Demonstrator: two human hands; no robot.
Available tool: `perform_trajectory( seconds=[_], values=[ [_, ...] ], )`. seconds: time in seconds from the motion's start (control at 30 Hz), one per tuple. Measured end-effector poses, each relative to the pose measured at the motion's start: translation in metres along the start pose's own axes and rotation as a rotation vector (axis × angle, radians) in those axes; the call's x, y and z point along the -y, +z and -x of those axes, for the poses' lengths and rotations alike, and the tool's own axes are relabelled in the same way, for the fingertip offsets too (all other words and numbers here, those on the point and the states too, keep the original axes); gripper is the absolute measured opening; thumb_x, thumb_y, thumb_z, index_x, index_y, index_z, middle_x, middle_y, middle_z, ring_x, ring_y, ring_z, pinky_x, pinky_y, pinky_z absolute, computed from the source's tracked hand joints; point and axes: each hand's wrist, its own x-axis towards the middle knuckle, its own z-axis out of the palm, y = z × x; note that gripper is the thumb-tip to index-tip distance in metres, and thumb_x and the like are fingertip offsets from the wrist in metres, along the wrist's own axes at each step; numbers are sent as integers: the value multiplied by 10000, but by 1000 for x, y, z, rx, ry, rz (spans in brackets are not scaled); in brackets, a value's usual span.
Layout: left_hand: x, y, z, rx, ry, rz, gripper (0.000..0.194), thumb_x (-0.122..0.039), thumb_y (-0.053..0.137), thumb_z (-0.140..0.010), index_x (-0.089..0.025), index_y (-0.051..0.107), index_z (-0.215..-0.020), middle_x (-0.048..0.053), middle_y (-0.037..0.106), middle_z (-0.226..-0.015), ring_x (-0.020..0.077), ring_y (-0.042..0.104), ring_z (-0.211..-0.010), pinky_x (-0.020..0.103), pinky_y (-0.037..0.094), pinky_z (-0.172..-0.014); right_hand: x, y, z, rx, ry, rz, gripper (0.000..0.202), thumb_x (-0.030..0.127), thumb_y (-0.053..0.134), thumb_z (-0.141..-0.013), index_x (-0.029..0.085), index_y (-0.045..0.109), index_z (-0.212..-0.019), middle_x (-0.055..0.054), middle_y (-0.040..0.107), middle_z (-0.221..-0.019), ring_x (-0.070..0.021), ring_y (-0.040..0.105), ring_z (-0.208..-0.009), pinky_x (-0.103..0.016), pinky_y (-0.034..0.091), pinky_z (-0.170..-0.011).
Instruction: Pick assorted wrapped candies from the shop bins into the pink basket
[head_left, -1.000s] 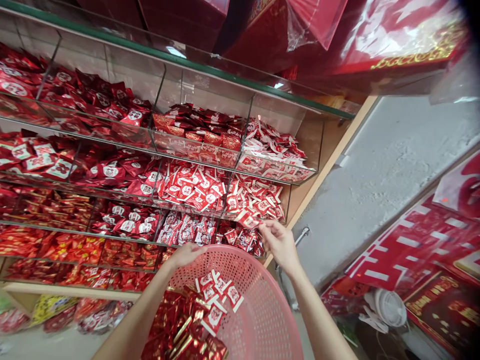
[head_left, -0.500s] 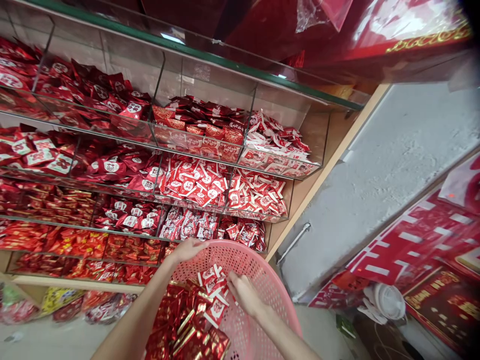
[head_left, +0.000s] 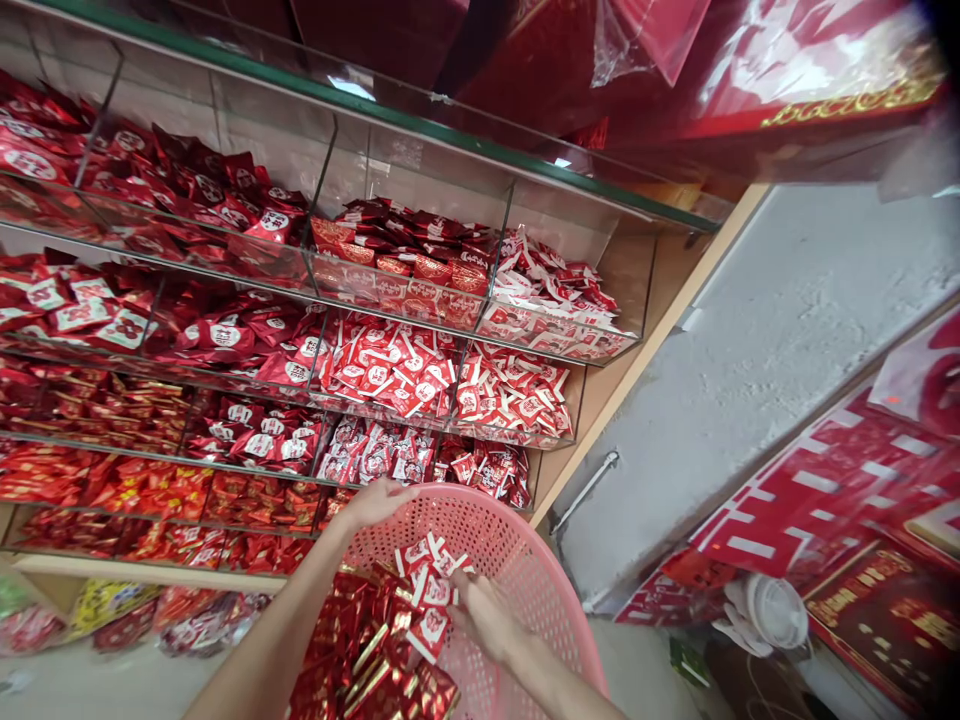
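Note:
A pink perforated plastic basket (head_left: 525,560) is tilted in front of me. My left hand (head_left: 377,503) grips its far-left rim, fingers over the edge. Inside, to the left, lies a heap of shiny red and gold foil-wrapped packets (head_left: 360,640). Small red-and-white candy packets (head_left: 429,590) rest against that heap near the basket's middle. My right hand (head_left: 484,615) reaches into the basket from the right, its fingers curled and closed at the edge of these small packets. Whatever may be between its fingertips is hidden.
Clear shelf bins (head_left: 330,270) full of red packets rise in tiers ahead. A glass shelf edge (head_left: 420,110) runs above them. On the right are a grey wall (head_left: 750,330), red decorations (head_left: 795,490) and a white tub (head_left: 776,612). Bagged goods (head_left: 112,605) sit low left.
My right hand has shifted slightly down, its fingers still curled beside the small packets, which have moved a little. My left hand stays on the rim.

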Motion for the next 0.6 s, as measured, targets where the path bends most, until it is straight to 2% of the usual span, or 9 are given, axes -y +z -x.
perform_trajectory(
  seconds=[0.1,0.2,0.3,0.4,0.5,0.6],
  values=[
    [-1,-1,1,1,-4,20,525,-645,369,-672,-163,567,-602,-25,476,-512,125,421,-532,208,272,-540,7,-32,-8,-74,-34,116,196,306,404,-803,195,545,-882,-68,621,-762,-191,580,-684,-254,358,-581],
    [-2,-2,2,22,-15,42,532,-651,371,-663,-167,590,-643,-19,520,-540,143,457,-571,214,292,-564,11,-88,-22,-304,-75,55,259,304,317,-851,208,550,-788,-40,613,-714,-146,558,-623,-239,360,-588],
    [-1,-3,2,18,-11,35,533,-651,373,-666,-165,590,-644,-23,513,-543,138,452,-569,211,292,-565,5,-147,-39,-572,-125,-15,230,299,330,-854,211,543,-854,-33,607,-774,-140,548,-682,-238,376,-638],
    [1,-4,1,9,-11,12,539,-655,364,-674,-160,570,-613,-32,474,-519,122,425,-533,207,282,-551,-5,-191,-56,-705,-197,-10,202,289,377,-841,204,549,-903,-41,592,-845,-143,535,-733,-247,384,-679],
    [1,-4,1,1,-20,-3,550,-662,358,-676,-157,564,-606,-33,457,-515,118,420,-527,203,275,-539,-12,-210,-72,-706,-235,55,210,285,427,-819,206,562,-960,-52,570,-892,-154,519,-783,-260,383,-704],
    [0,-4,1,9,-35,7,567,-672,352,-673,-160,596,-643,-27,482,-532,128,440,-551,201,284,-549,-15,-212,-86,-655,-231,114,221,290,458,-803,214,585,-967,-49,550,-856,-155,505,-762,-262,379,-680]
  ],
)
